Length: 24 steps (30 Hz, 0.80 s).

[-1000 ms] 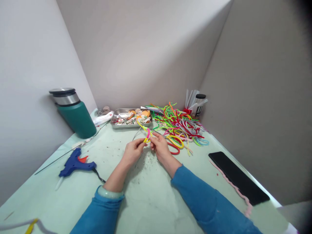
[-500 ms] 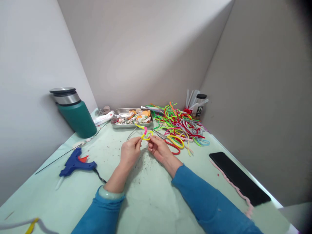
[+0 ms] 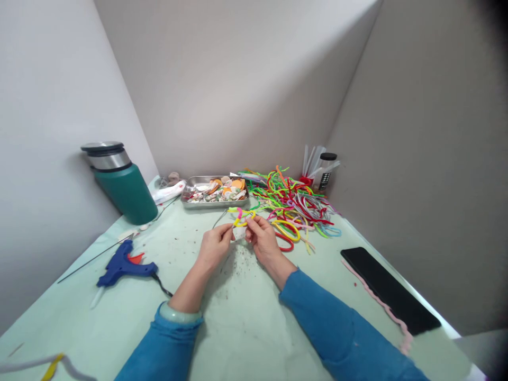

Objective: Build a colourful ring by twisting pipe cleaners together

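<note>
Between my hands is a small bent loop of yellow pipe cleaner (image 3: 241, 222) with a pink wrap on it. My left hand (image 3: 215, 244) pinches its left side with thumb and forefinger. On the loop's right side, my right hand (image 3: 262, 239) grips with the fingertips, the other fingers curled. Scissors with red and yellow handles (image 3: 286, 232) lie just beyond my right hand, their blades mostly hidden. Past them spreads a heap of coloured pipe cleaners (image 3: 293, 198).
A metal tray (image 3: 214, 205) of paper bits and orange discs stands behind. At left are a blue glue gun (image 3: 123, 264) and a green bottle (image 3: 129, 193). A black phone (image 3: 391, 288) and a pink pipe cleaner (image 3: 377, 299) lie right. A black-lidded jar (image 3: 326, 172) stands far right.
The yellow loop has turned and opened wider between my fingers. My right hand has shifted slightly up, and its fingers now sit on the loop's right edge. My left hand has barely moved.
</note>
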### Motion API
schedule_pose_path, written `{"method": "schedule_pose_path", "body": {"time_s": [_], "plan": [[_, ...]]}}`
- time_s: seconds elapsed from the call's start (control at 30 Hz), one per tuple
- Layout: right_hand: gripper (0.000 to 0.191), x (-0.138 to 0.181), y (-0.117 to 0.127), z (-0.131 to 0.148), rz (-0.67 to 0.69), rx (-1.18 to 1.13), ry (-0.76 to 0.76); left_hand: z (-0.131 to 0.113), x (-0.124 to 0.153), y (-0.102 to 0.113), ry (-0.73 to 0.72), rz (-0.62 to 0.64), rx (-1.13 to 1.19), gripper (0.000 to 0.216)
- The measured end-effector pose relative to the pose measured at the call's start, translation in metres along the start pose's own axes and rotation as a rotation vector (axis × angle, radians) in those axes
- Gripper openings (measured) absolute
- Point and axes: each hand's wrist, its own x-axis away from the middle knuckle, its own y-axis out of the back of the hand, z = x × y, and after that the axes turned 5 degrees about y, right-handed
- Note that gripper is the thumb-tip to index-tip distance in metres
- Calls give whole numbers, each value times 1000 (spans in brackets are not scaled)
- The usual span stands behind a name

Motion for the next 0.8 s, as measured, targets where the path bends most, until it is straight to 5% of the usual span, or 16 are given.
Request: {"method": "schedule_pose_path", "body": {"time_s": [0.43,0.63,0.8], "plan": [[23,5,-4,6,67,471,240,-6,5,-1,-150,9,-247,29],[21,4,-2,4,57,461,244,-5,6,-6,-231,10,-334,24],[18,6,-5,2,68,418,210,-6,6,-5,-115,-12,-231,38]]}}
